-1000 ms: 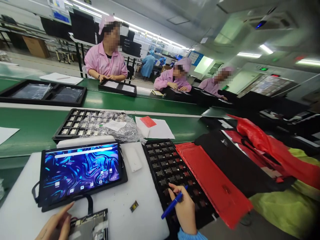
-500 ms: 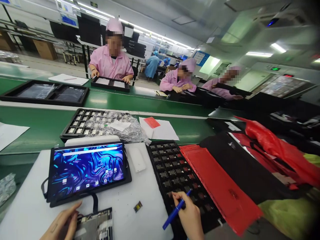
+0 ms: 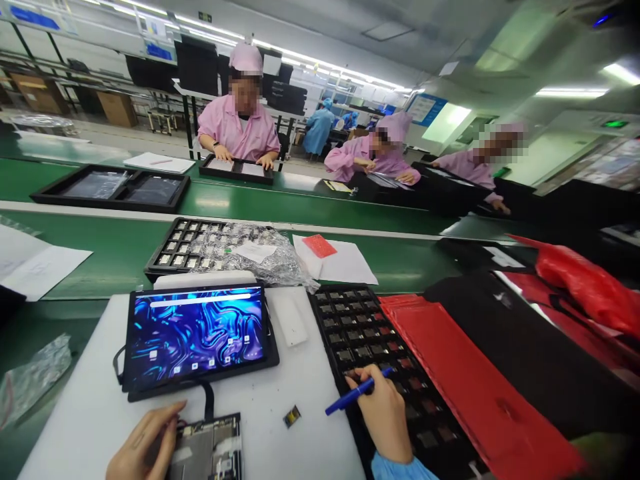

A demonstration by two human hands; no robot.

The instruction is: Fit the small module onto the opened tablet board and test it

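Note:
My right hand (image 3: pixel 383 410) holds a blue pen (image 3: pixel 353 395) across its fingers. Its fingertips are over a pocket of the black compartment tray (image 3: pixel 345 327), which holds rows of small parts. My left hand (image 3: pixel 147 443) rests at the left edge of an opened device with bare circuitry (image 3: pixel 207 450), its index finger stretched out and its lower fingers partly hidden. A dark flat cable (image 3: pixel 209 401) runs from that device up to a lit tablet (image 3: pixel 197 337) propped behind it. Between my hands a small dark and yellow part (image 3: pixel 292 417) lies on the white mat (image 3: pixel 265 440).
A white block (image 3: pixel 290 320) lies right of the tablet. Behind stands another tray of parts (image 3: pixel 175 248), partly covered by bubble wrap (image 3: pixel 265 257). Red plastic bags (image 3: pixel 470 373) lie along the right. Co-workers in pink (image 3: pixel 240 133) sit across the green bench (image 3: pixel 220 197).
My view has swung left, so everything appears further right. My right hand is a little further up the tray, and the pen lies flatter. My left hand stays beside the opened device.

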